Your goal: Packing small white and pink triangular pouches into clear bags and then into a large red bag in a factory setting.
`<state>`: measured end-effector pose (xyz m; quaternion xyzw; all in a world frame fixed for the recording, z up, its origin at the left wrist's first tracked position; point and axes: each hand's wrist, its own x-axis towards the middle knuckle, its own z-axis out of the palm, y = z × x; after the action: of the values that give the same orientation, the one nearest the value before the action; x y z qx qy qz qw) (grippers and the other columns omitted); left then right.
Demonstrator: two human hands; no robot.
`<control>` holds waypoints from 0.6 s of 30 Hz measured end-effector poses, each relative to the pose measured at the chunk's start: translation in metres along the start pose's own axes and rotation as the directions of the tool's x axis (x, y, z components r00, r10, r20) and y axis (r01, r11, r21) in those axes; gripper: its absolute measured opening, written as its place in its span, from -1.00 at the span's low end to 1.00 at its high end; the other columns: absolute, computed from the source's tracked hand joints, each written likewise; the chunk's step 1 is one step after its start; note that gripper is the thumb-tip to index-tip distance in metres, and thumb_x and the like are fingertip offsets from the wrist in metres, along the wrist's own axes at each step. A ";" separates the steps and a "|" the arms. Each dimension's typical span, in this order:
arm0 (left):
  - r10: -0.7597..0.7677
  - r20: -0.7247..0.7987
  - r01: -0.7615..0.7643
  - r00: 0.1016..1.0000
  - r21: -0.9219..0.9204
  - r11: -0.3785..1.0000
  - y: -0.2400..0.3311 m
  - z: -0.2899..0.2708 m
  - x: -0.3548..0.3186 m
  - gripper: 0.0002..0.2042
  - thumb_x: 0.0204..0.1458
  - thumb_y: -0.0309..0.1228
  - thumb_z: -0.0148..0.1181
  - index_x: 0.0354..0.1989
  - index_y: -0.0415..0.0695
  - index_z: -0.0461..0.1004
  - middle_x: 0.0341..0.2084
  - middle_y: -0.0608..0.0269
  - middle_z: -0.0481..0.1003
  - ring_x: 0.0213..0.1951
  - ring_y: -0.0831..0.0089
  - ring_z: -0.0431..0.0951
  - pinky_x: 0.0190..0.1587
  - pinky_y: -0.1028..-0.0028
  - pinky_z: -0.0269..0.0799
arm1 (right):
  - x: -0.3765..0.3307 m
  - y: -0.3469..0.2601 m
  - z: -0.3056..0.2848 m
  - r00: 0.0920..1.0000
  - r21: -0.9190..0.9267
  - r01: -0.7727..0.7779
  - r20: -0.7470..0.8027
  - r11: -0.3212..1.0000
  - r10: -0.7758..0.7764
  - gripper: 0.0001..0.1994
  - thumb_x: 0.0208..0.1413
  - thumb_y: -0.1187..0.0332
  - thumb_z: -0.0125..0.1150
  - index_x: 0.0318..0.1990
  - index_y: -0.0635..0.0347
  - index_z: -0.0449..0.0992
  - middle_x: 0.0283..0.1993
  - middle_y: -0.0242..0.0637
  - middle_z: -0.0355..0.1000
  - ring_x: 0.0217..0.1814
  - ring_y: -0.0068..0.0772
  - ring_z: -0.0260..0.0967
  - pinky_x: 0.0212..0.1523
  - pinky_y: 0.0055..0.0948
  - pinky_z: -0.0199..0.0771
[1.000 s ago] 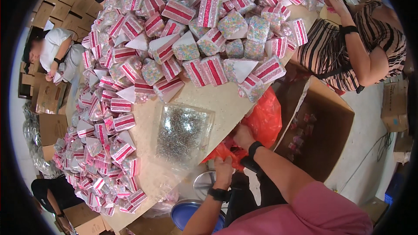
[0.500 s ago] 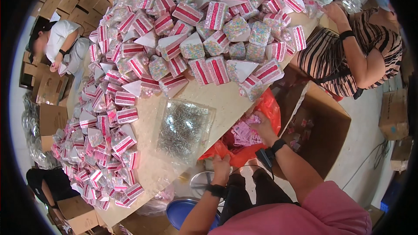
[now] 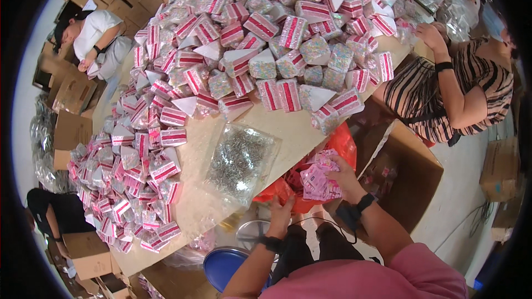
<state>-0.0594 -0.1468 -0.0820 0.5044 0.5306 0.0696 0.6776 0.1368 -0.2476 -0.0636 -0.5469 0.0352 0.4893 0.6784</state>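
At the table's near edge lies a red plastic bag [image 3: 342, 143], open at the top. My left hand [image 3: 281, 211] is closed on its near left rim. My right hand [image 3: 346, 177] grips a bunch of pink printed cards [image 3: 320, 180] over the bag's mouth; the fingers on the cards' far side are partly hidden. Close by on the table rests a clear plastic bag of small silvery metal pieces [image 3: 241, 160]. Beyond it are heaped many wrapped cake-slice-shaped items [image 3: 288, 94], pink and white with glittery sides.
An open cardboard box [image 3: 413, 171] stands right of the red bag, with small packets inside. Below the table edge are a blue round stool [image 3: 224, 268] and a metal-rimmed round seat [image 3: 257, 232]. A person in a striped garment [image 3: 443, 88] works at right; others are at left.
My right hand has lifted the bunch of pink cards up from inside the red bag. My left hand stays on the bag's rim. The whole view has shifted slightly.
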 end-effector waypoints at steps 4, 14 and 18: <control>-0.029 0.016 0.030 0.999 -0.079 0.996 0.009 -0.021 -0.025 -0.48 0.10 -0.35 0.09 0.21 -0.15 0.09 -0.05 0.11 0.38 -0.26 0.38 0.53 -0.35 0.44 0.47 | -0.004 -0.010 0.001 1.000 -0.035 0.018 0.018 0.999 -0.018 -0.54 -0.08 0.67 0.08 0.06 0.20 0.32 -0.06 -0.36 0.35 -0.11 -0.50 0.36 -0.10 -0.53 0.40; -0.407 -0.210 0.349 0.889 -0.266 0.899 -0.112 -0.189 -0.053 -0.73 0.03 -0.25 0.12 -0.15 -0.10 0.41 -0.35 0.29 0.51 -0.34 0.46 0.52 -0.30 0.45 0.39 | -0.005 -0.031 0.017 0.996 -0.170 -0.060 0.059 0.984 0.071 -0.55 -0.04 0.63 0.06 0.09 0.21 0.29 -0.09 -0.35 0.35 -0.15 -0.56 0.36 -0.15 -0.55 0.44; -0.502 -0.172 0.409 0.848 -0.392 0.824 -0.144 -0.215 -0.089 -0.76 0.04 -0.21 0.08 -0.24 -0.10 0.43 -0.38 0.30 0.50 -0.34 0.45 0.52 -0.32 0.49 0.40 | 0.001 -0.030 0.008 0.987 -0.229 -0.061 0.129 0.972 0.093 -0.52 -0.02 0.63 0.02 0.13 0.22 0.23 -0.02 -0.29 0.34 -0.10 -0.45 0.39 -0.09 -0.45 0.48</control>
<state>-0.3305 -0.1413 -0.1180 0.2225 0.7025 0.0623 0.6731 0.1546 -0.2389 -0.0393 -0.5828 -0.0461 0.5529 0.5938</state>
